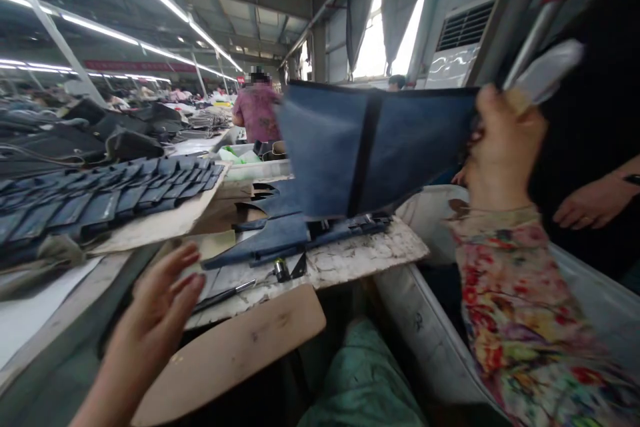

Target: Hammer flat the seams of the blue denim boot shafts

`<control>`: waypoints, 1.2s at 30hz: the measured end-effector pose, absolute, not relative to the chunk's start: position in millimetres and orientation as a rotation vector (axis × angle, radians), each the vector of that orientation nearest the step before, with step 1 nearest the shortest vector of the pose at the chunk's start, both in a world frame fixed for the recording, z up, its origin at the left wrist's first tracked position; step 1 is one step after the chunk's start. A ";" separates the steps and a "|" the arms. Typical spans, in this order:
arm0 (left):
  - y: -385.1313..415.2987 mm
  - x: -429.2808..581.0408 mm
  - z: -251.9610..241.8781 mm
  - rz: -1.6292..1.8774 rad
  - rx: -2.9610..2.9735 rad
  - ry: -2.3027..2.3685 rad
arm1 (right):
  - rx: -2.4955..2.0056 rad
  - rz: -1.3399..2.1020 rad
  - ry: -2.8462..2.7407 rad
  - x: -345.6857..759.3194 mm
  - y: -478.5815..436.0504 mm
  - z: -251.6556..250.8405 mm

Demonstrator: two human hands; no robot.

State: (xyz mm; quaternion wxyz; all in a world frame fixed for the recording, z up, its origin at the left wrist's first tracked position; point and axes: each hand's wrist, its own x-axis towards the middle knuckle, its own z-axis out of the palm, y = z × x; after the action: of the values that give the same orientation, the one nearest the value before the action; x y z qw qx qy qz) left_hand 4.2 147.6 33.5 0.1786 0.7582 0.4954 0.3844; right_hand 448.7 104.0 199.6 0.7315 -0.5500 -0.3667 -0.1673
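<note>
My right hand [507, 140] grips the right end of a blue fabric piece [325, 147] and holds it up above the worktable. A black strip [366, 147] crosses the piece, and a dark edge runs along its top. Something white and translucent [553, 70] sticks out by the thumb side of this hand. At the lower left, my left hand [167, 297] is raised with fingers apart, holding nothing. More blue cut pieces [280, 230] lie on the worn white worktable [350, 260] beneath. A pen-like tool [230, 293] and a small dark metal object [281, 270] lie near its front edge.
Overlapping blue pieces [115, 193] cover a board at left, with dark bundles [90, 133] behind. A tan board [240, 353] juts out over my lap. White bins [435, 320] stand at right, beside a person in black [590, 167]. Another person [257, 110] works ahead.
</note>
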 end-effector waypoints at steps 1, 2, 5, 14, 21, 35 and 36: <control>151.0 12.7 23.8 1.075 2.135 1.351 | -1.223 -0.528 -0.812 474.5 94.6 197.1; 155.3 22.3 11.3 1.039 2.137 1.304 | -1.267 -0.645 -0.849 497.0 86.1 191.8; 167.6 47.3 -32.3 0.897 2.176 1.277 | -1.659 -0.697 -0.932 542.8 74.6 160.1; 162.9 57.3 -67.8 0.531 2.276 1.353 | -2.021 0.315 -1.226 470.5 161.7 4.8; 160.7 58.6 -65.6 0.464 2.243 1.421 | -1.889 0.909 -1.241 310.1 244.3 -69.7; 156.3 58.2 -56.3 0.698 2.063 1.277 | -1.230 0.454 -1.287 325.4 292.4 157.9; 155.5 57.4 -54.9 0.783 1.991 1.246 | -1.178 0.418 -1.243 335.2 292.3 178.7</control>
State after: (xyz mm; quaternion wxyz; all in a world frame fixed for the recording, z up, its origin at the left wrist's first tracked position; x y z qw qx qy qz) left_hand 57.4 155.5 -54.9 0.3267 0.7599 0.4758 0.2990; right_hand 335.2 292.3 178.7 0.6361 -0.5158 -0.5440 0.1830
